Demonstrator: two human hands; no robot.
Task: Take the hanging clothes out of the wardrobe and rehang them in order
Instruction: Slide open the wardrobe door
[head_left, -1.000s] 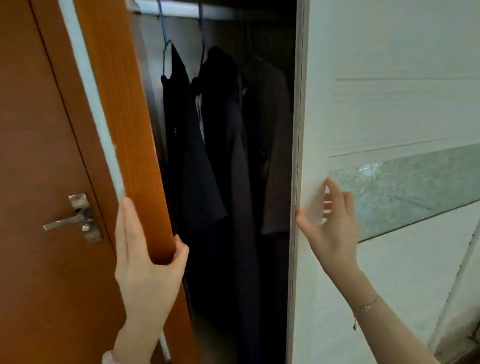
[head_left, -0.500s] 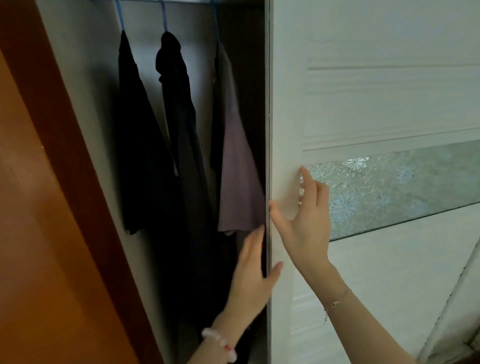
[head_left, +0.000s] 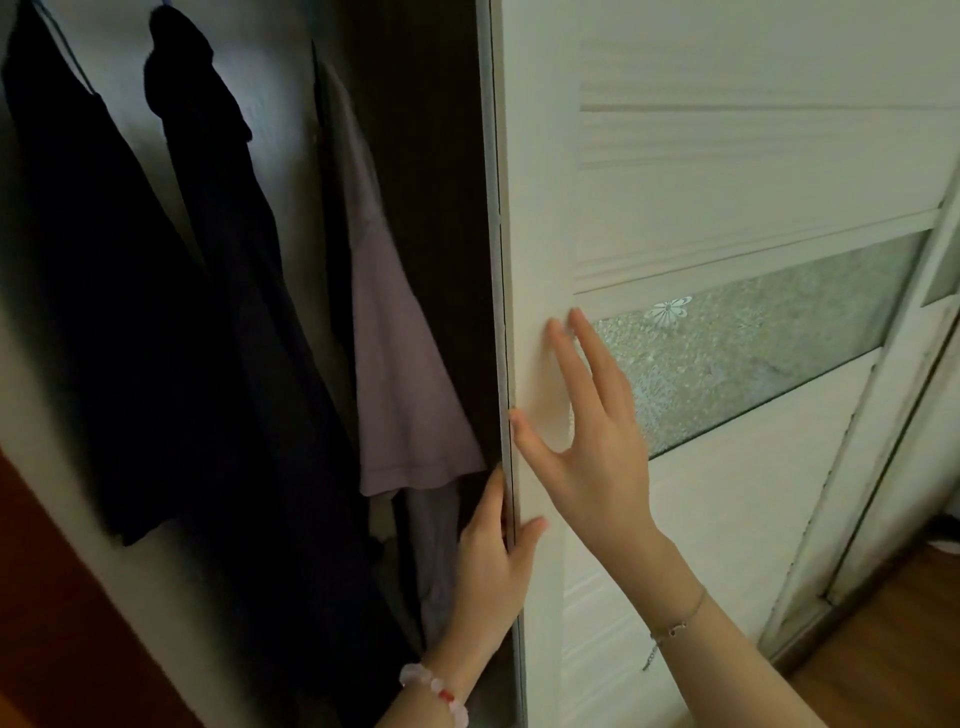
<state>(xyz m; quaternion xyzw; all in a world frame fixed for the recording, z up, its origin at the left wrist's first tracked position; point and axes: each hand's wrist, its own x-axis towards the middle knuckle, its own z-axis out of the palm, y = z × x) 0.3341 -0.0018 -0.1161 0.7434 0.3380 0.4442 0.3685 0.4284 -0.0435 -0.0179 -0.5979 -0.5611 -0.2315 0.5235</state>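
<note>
Lower right corner: brown wooden floor (head_left: 893, 654), warm-toned, faint plank lines running slantwise, brighter toward the right edge. At the far right edge, just above that floor, a small dark-and-white shape (head_left: 947, 538), cut off and too blurred to identify. Lower left corner: reddish-brown wooden door (head_left: 47, 629), only a slanted wedge showing, plain, deep in shadow, edge rising leftward out of view.
</note>
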